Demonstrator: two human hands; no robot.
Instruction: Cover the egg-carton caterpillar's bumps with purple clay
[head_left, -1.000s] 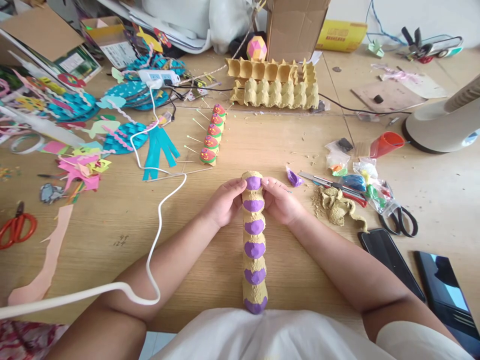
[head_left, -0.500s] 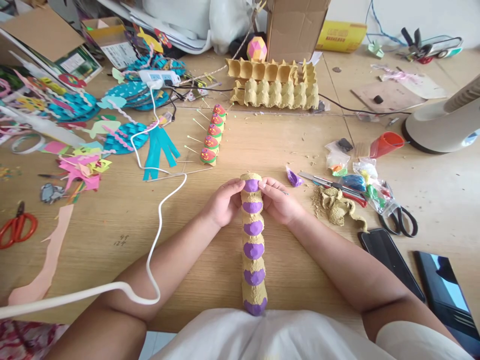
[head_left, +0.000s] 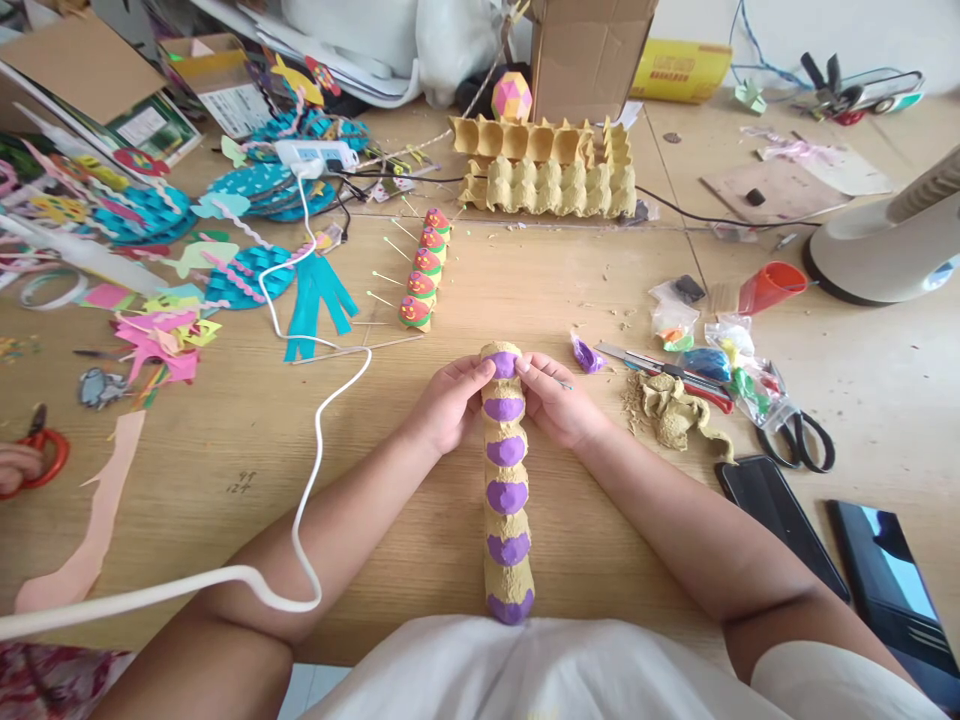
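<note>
A long strip of egg carton (head_left: 507, 473) with purple clay patches on its bumps lies lengthwise in front of me, its near end by my shirt. My left hand (head_left: 455, 402) grips the far end from the left, thumb on the top purple patch (head_left: 502, 364). From the other side my right hand (head_left: 553, 400) holds the same end, thumb and finger at the patch's right edge. A thin grey tip sticks out by the right fingers; what it belongs to is hidden. Beyond stands a finished-looking caterpillar (head_left: 424, 270) with red smiling faces. Purple clay (head_left: 587, 353) in a wrapper lies to the right.
Another person's hand (head_left: 19, 466) is at the orange scissors (head_left: 54, 458) on the left. A white cable (head_left: 320, 420) crosses over my left forearm. Right lie a box cutter (head_left: 660, 372), carton scraps (head_left: 675, 412), black-handled scissors (head_left: 814, 442) and a phone (head_left: 780, 520). Egg cartons (head_left: 559, 185) stand behind.
Another person's hand has come in at the left edge onto the orange scissors. My left thumb has shifted slightly right onto the top purple patch; both hands keep their hold.
</note>
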